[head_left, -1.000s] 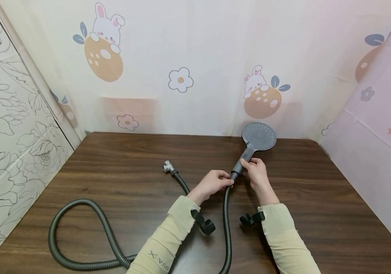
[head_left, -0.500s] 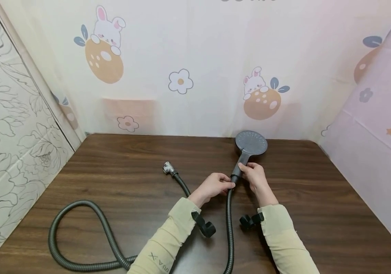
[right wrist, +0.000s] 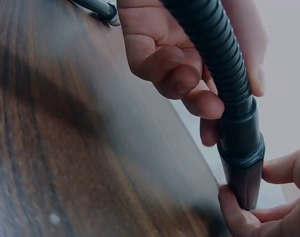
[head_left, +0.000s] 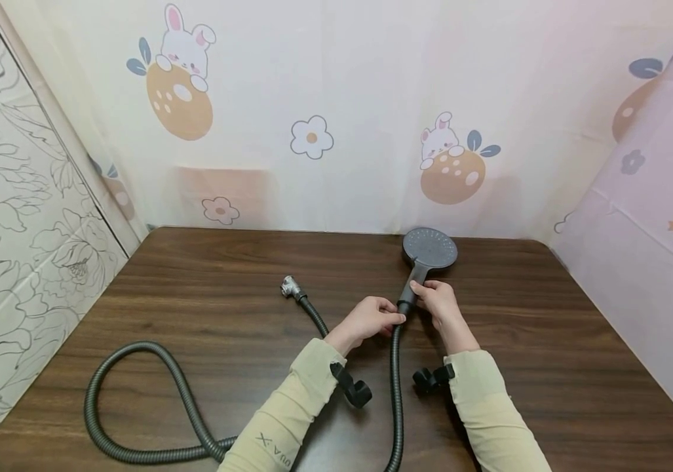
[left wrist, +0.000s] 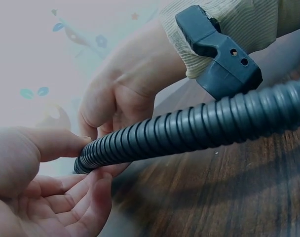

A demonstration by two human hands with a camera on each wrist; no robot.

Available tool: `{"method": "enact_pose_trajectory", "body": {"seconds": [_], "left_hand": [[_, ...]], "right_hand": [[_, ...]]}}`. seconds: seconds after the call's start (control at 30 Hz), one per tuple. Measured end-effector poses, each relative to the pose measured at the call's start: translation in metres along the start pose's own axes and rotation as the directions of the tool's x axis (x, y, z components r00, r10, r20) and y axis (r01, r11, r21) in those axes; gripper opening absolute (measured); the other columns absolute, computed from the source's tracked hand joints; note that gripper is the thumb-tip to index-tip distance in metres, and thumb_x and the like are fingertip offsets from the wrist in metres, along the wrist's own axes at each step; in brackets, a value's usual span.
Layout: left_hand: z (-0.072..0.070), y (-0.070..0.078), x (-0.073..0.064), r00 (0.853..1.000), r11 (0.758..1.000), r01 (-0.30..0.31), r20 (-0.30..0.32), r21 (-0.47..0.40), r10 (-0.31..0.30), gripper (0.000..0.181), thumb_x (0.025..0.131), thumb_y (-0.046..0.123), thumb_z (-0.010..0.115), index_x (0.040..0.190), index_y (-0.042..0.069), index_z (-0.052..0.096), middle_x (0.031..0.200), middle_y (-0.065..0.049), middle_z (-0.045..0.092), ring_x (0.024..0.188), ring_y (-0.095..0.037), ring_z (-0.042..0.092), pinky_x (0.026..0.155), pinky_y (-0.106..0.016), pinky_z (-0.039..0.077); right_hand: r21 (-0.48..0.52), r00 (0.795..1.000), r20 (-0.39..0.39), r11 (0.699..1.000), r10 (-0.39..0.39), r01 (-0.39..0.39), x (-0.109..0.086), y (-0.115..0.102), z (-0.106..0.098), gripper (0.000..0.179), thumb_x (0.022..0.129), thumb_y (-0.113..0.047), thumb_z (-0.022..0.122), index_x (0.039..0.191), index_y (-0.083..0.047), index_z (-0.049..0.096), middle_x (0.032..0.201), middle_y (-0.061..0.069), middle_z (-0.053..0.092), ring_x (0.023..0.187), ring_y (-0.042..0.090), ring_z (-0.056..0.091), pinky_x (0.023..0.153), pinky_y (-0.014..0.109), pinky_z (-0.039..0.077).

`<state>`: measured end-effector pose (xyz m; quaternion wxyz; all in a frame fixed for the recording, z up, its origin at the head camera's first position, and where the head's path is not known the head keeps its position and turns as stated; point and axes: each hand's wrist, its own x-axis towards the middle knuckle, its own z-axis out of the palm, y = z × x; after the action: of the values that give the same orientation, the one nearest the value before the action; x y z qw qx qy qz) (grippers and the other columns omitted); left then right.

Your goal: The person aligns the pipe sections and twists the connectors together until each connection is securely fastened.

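A grey shower head (head_left: 430,248) with a round perforated face is tilted up toward the back of the table, a ribbed dark hose (head_left: 396,393) running from its handle toward the front edge. My right hand (head_left: 439,303) pinches the handle (right wrist: 243,185) between thumb and fingers. Just below, my left hand (head_left: 369,318) pinches the collar (right wrist: 240,129) at the hose's top end. In the left wrist view, the left thumb and fingers close round the ribbed hose (left wrist: 189,128), with the right hand behind it. The hose meets the handle in one line.
On the brown wooden table (head_left: 548,341), the hose makes a wide loop (head_left: 91,400) at left, partly hidden under the left sleeve. Its other end carries a silver metal connector (head_left: 291,287), left of the hands. A patterned curtain (head_left: 365,78) hangs behind the table.
The shower head has come lower and slightly left, nearer me. My right hand has shifted down a little with it, while the left hand stays at the hose collar.
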<state>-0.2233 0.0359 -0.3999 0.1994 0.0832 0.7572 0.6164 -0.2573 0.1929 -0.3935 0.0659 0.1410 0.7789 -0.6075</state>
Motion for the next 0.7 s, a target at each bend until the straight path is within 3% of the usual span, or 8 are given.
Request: {"method": "enact_pose_trajectory", "body": {"seconds": [0.1,0.3,0.5,0.7], "left_hand": [[0.0002,-0.001,0.0006,1.0,1.0,0.004,0.001,0.007,-0.004,0.02,0.084,0.014,0.064,0.097,-0.001,0.063,0.084,-0.009,0.064,0.065,-0.014,0.056,0.07,-0.038,0.052],[0.0006,-0.0039,0.0023,1.0,1.0,0.004,0.013,0.005,-0.004,0.019,0.083,0.014,0.066,0.094,-0.001,0.063,0.08,-0.007,0.063,0.063,-0.013,0.057,0.065,-0.032,0.053],[0.0003,-0.0022,-0.0006,1.0,1.0,0.004,0.029,0.028,-0.005,0.022,0.083,0.018,0.067,0.095,0.001,0.064,0.077,-0.005,0.064,0.06,-0.011,0.058,0.061,-0.027,0.052],[0.0016,-0.0033,-0.0009,0.999,0.999,0.029,0.035,0.03,-0.03,0.02,0.082,0.016,0.067,0.093,0.0,0.065,0.072,-0.002,0.06,0.057,-0.01,0.056,0.057,-0.026,0.051]], "right_hand": [[-0.022,1.0,0.012,1.0,0.011,-0.01,0.0005,0.0006,-0.0006,0.055,0.093,-0.019,0.049,0.132,0.015,0.031,0.129,0.028,0.041,0.105,0.024,0.051,0.089,0.031,0.044],[-0.052,0.999,0.041,0.998,0.029,-0.027,0.0006,0.0015,-0.003,0.058,0.093,-0.021,0.049,0.132,0.016,0.029,0.128,0.029,0.042,0.1,0.021,0.054,0.085,0.027,0.046],[-0.081,0.995,0.076,0.995,0.059,-0.053,-0.0018,-0.0021,-0.0053,0.06,0.094,-0.021,0.045,0.136,0.015,0.021,0.133,0.031,0.036,0.116,0.033,0.047,0.093,0.034,0.043],[-0.089,0.99,0.12,0.994,0.073,-0.063,-0.0053,-0.0048,-0.0064,0.056,0.095,-0.015,0.041,0.135,0.017,0.019,0.134,0.034,0.032,0.121,0.037,0.042,0.097,0.038,0.04]]}}
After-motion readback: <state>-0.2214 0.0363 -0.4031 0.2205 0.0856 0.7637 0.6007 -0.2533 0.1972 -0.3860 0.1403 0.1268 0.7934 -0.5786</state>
